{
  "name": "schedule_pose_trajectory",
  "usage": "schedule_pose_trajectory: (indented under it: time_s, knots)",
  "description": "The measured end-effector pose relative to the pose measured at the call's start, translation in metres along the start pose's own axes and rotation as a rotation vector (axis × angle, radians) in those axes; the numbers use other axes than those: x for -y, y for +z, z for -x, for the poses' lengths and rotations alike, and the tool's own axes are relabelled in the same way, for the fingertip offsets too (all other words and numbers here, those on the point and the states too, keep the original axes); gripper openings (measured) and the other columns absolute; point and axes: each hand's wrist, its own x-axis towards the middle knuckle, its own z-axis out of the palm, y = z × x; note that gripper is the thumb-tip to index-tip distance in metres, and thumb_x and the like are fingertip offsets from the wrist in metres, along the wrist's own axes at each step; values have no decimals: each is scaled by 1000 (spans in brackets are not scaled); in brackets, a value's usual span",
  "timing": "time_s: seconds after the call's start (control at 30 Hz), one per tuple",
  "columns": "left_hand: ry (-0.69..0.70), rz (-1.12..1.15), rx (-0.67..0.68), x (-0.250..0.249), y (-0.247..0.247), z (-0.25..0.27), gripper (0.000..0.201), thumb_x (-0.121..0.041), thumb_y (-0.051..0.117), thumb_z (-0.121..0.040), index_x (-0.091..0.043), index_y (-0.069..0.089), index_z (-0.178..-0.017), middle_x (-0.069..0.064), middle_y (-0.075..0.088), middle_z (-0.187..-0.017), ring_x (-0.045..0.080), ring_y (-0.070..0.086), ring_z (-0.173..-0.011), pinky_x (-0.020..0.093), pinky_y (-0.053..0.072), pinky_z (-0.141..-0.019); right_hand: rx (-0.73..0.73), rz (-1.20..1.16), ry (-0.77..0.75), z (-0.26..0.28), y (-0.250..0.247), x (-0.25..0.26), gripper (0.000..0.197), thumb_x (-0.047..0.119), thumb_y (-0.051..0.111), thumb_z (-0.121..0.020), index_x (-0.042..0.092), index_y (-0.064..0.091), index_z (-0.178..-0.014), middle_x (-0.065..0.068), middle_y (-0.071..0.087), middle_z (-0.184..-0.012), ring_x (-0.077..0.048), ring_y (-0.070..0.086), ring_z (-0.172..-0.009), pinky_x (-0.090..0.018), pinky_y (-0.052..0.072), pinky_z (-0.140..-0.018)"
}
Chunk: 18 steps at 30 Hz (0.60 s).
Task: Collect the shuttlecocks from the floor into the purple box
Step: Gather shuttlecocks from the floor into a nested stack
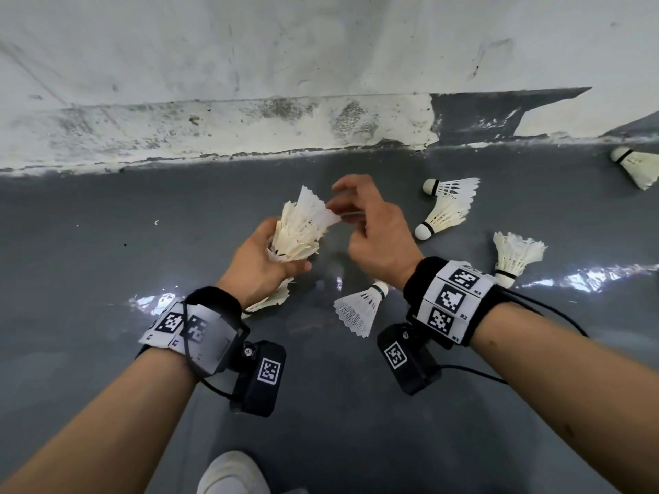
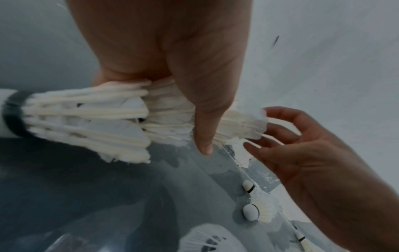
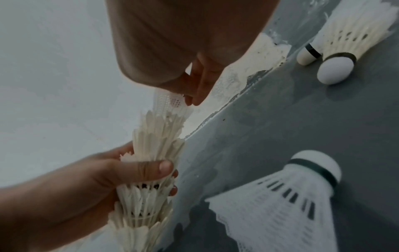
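My left hand (image 1: 260,262) grips a stack of nested white shuttlecocks (image 1: 299,233), thumb across its middle (image 3: 151,168). The stack's cork end (image 2: 8,116) sticks out toward my wrist. A mesh-skirted plastic shuttlecock (image 3: 170,104) sits on top of the stack. My right hand (image 1: 347,205) hovers at that top rim, its loosely spread fingertips (image 2: 254,146) touching the skirt. Several more shuttlecocks lie on the grey floor: a plastic one (image 1: 360,308) under my right wrist, a pair (image 1: 445,208) to the right, one standing on its cork (image 1: 513,256), and one far right (image 1: 634,165). The purple box is out of view.
A scuffed white wall (image 1: 321,48) with peeling paint along its base (image 1: 249,126) runs just beyond my hands. The glossy grey floor (image 1: 107,226) stretches left and toward me. A white shoe (image 1: 231,472) shows at the bottom edge.
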Motion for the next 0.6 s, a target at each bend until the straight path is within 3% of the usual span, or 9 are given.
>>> schedule_pose_trajectory:
  time_s: [0.07,0.17,0.23,0.33,0.47,0.53,0.6]
  knots:
    - [9,71,-26,2,-3,2,59,-10,80,-73,-30,46,-116,-19,61,-103,-3,59,-94,12,46,-82,-51,-99,11,-1,0,5,62,-18,33,-70,8,44,-126,-7,60,-113,-13,65,-102,-22,52,-93]
    - [30,144,-76,3,-8,2,59,-11,80,-72,-34,48,-116,-11,65,-110,9,62,-103,26,48,-92,-160,-190,-5,-5,3,6,59,-19,34,-72,15,46,-118,-11,52,-120,-13,66,-101,-25,55,-87]
    - [56,157,-93,2,-9,2,58,-12,80,-72,-39,47,-112,-14,64,-108,8,62,-101,24,49,-90,-197,-201,-20,-7,4,6,58,-18,36,-72,18,47,-116,-11,52,-122,-13,63,-104,-23,54,-86]
    - [90,153,-73,-2,-9,3,59,-12,79,-74,-32,45,-118,-17,62,-105,0,61,-95,15,49,-85,-178,-17,-18,-5,-1,0,54,-11,48,-75,12,50,-123,-5,53,-122,-9,59,-106,-18,51,-84]
    - [110,150,-72,-3,-8,3,59,-12,79,-74,-31,45,-119,-16,63,-106,3,61,-98,18,47,-88,90,284,183,6,-15,-12,38,22,69,-83,17,57,-118,0,54,-118,-8,55,-97,-23,46,-89]
    - [117,150,-77,-4,-7,3,60,-11,79,-74,-31,45,-118,-16,62,-105,3,61,-98,19,46,-90,302,411,310,15,-23,-15,48,47,73,-77,24,58,-116,2,52,-113,-8,54,-93,-21,44,-87]
    - [124,148,-72,-6,-4,4,60,-11,79,-74,-32,44,-118,-19,61,-104,-2,59,-96,15,44,-88,511,490,405,24,-28,-16,65,63,77,-62,31,57,-116,2,49,-110,-11,53,-95,-24,44,-89]
